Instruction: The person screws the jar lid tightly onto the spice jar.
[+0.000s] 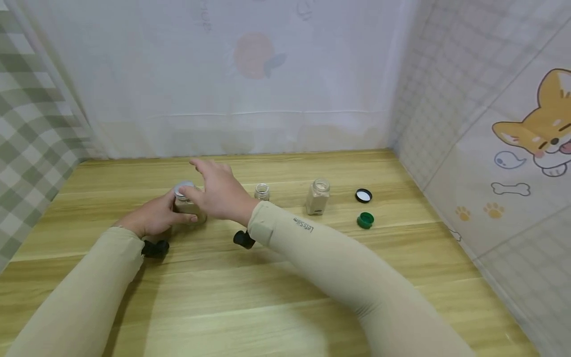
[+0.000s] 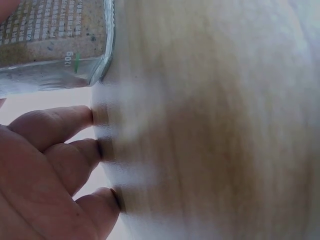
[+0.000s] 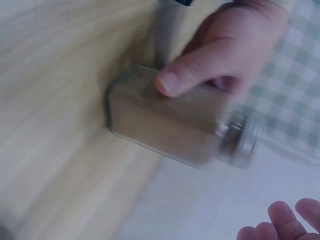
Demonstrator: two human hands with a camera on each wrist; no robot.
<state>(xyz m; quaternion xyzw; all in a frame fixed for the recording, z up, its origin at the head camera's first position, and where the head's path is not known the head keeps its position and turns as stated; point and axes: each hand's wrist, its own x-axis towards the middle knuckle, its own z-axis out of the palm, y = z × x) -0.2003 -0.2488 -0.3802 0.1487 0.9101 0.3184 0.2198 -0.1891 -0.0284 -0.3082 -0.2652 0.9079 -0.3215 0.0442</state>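
Note:
My left hand (image 1: 153, 215) holds a square glass spice jar (image 3: 160, 125) of beige powder, thumb along its side. The jar stands upright on the table at the left. A silver lid (image 1: 183, 187) sits on its neck. In the left wrist view, printed text and "120g" show on the jar (image 2: 45, 50), and several fingertips touch the tabletop. My right hand (image 1: 223, 193) is over the lid with its fingers spread. In the right wrist view, the right fingertips (image 3: 282, 222) are apart from the lid.
An uncapped small glass jar (image 1: 262, 191) stands partly behind my right wrist. Farther right is an uncapped jar of beige powder (image 1: 317, 198). Beside it lie a black lid (image 1: 363, 196) and a green cap (image 1: 366, 220). Fabric walls border the wooden table (image 1: 232, 307).

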